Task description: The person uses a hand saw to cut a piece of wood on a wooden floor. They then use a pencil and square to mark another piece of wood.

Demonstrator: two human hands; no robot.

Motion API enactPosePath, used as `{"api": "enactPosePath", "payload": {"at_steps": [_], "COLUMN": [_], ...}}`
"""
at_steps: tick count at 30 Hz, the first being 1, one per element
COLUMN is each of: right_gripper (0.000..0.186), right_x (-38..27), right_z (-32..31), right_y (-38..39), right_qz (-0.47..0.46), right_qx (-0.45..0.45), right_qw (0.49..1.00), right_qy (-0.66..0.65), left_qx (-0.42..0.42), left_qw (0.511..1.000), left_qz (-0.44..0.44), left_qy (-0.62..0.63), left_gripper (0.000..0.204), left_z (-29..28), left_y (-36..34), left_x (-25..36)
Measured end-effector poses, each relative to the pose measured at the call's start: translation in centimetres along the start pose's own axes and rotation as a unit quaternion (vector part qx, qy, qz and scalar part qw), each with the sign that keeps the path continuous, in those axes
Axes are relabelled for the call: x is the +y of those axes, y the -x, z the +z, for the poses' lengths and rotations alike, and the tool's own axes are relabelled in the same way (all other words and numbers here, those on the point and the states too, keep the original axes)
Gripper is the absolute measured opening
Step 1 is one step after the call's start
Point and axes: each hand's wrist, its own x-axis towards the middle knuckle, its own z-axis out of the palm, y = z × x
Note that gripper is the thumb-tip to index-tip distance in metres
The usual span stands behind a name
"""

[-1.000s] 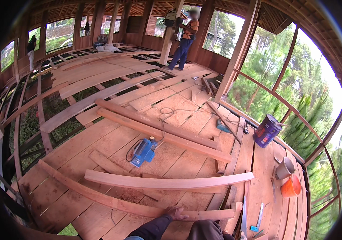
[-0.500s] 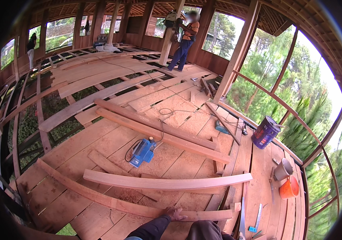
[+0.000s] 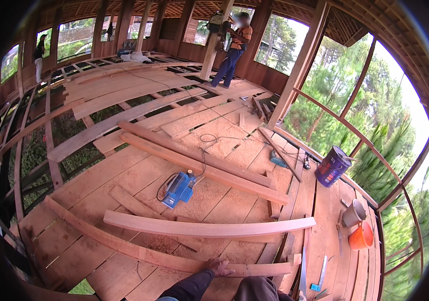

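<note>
My left hand [image 3: 220, 268] grips the long curved reddish board [image 3: 161, 259] at the lower middle, fingers draped over it; my dark sleeve runs up from the bottom edge. Just beyond lies a pale board [image 3: 209, 226]. A blue power planer [image 3: 178, 190] rests among wood shavings, with two long beams [image 3: 202, 164] behind it. A handsaw [image 3: 303, 278] and a square with a turquoise handle [image 3: 317, 286] lie to the right of my hand. My right hand is not in view.
Purple drum [image 3: 333, 166], grey bucket [image 3: 354, 212], orange bucket [image 3: 361, 235], teal tool [image 3: 278, 159] on the right. Open joists [image 3: 53, 155] expose greenery below at left. A person in orange and blue [image 3: 234, 45] stands by a post; another person [image 3: 39, 57] stands far left.
The view has shifted very slightly. The far-left person's posture differs a little. My left hand stays on the same board; nothing else has visibly moved.
</note>
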Motion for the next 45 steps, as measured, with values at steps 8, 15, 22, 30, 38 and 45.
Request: {"api": "enactPosePath", "payload": {"at_steps": [8, 15, 22, 30, 38, 45], "right_gripper": [0.049, 0.049, 0.049, 0.035, 0.032, 0.055], "right_x": [0.2, 1.5, 10.0, 2.6, 2.1, -1.1], "right_z": [0.5, 2.2, 0.9, -17.7, -23.0, -15.9], "right_y": [0.9, 3.1, 4.6, 6.0, -2.2, -9.2], "right_qz": [0.004, 0.003, -0.178, -0.079, -0.001, 0.163], "right_qx": [-0.002, -0.004, 0.097, 0.15, 0.019, 0.001], "right_qw": [1.0, 1.0, 0.978, 0.985, 0.992, 0.855], "right_qy": [0.0, -0.01, -0.054, 0.046, -0.122, -0.492], "left_qx": [0.03, 0.005, 0.053, 0.105, 0.105, 0.13], "left_qw": [0.999, 1.0, 0.998, 0.992, 0.993, 0.99], "left_qz": [0.028, 0.009, 0.023, 0.069, 0.057, 0.05], "left_qy": [0.006, -0.004, 0.039, 0.018, 0.003, 0.0], "left_gripper": [0.077, 0.077, 0.072, 0.062, 0.06, 0.059], "left_z": [0.4, 1.6, -0.8, 1.7, 0.4, 0.6], "left_y": [0.3, -0.3, -0.3, -0.9, -0.7, -1.3], "left_x": [-0.4, -2.0, 0.7, 1.6, 0.8, 0.9]}}
